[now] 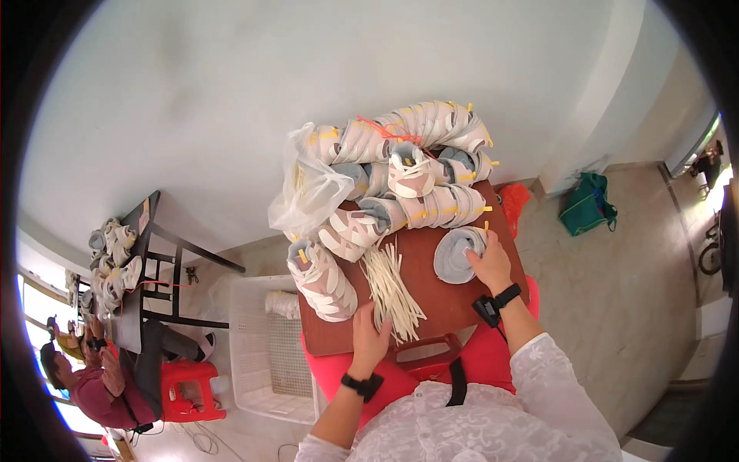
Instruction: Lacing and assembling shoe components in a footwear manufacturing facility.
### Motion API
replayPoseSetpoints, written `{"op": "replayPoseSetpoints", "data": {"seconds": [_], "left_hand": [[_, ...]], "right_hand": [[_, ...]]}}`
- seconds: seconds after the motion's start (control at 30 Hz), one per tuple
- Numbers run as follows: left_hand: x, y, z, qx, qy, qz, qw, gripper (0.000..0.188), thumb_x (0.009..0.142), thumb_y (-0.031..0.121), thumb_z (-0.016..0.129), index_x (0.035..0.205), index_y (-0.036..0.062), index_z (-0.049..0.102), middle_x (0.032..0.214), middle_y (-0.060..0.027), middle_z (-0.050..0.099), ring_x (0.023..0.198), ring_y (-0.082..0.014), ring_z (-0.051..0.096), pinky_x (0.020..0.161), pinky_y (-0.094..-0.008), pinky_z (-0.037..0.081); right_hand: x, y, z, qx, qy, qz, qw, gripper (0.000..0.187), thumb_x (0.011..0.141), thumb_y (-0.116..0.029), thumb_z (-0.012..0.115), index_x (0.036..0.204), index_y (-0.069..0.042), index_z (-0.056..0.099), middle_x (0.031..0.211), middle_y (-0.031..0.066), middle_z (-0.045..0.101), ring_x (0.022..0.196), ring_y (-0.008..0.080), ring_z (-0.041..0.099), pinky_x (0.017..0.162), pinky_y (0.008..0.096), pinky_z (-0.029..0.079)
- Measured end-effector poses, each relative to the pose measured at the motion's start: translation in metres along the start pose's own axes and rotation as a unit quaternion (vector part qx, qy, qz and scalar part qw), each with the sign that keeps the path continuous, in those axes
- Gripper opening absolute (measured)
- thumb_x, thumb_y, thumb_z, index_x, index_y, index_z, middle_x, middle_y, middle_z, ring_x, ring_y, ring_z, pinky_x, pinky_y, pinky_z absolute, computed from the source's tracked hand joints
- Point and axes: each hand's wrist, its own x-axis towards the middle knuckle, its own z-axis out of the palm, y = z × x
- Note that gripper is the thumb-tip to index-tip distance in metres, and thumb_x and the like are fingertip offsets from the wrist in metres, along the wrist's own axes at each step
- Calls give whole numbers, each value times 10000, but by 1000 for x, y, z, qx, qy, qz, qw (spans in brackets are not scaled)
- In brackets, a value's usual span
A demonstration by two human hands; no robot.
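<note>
My right hand [491, 263] grips the edge of a round, grey-lined shoe upper [453, 258] at the right side of the brown table, its thumb over the lining. At the near edge lies my left hand [371, 339], thumb and fingers apart and nothing visibly held. It rests beside a bundle of cream shoelaces [391, 292], against or very near their lower end. Left of the laces leans a nested stack of laced white and beige uppers [323, 283]. Behind them, more uppers [431, 208] with yellow tabs lie in rows, with a single laced upper [410, 173] on top.
A clear plastic bag [308, 189] covers the table's far left corner. Left of the table, a white crate [250, 362] stands on the floor. A person [108, 381] sits at a black table [146, 269] with more uppers. Rightward lies a green bag [589, 204].
</note>
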Motion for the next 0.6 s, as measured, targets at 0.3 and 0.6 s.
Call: {"op": "replayPoseSetpoints", "data": {"seconds": [0.3, 0.6], "left_hand": [[34, 14, 53, 148, 11, 57, 987, 631, 723, 150, 729, 1268, 9, 446, 1234, -222, 478, 1133, -391, 436, 953, -458, 373], [35, 9, 47, 7, 22, 4, 1000, 361, 779, 58, 649, 1127, 19, 562, 1105, -180, 578, 983, -321, 568, 837, -375, 465]], "right_hand": [[-26, 4, -10, 79, 18, 4, 997, 615, 783, -463, 647, 1191, -37, 472, 1086, 223, 582, 984, 383, 582, 811, 457, 468], [-54, -4, -33, 27, 4, -300, 953, 348, 750, -222, 686, 1051, -88, 574, 1008, 105, 548, 834, 324, 611, 650, 426, 506]]}}
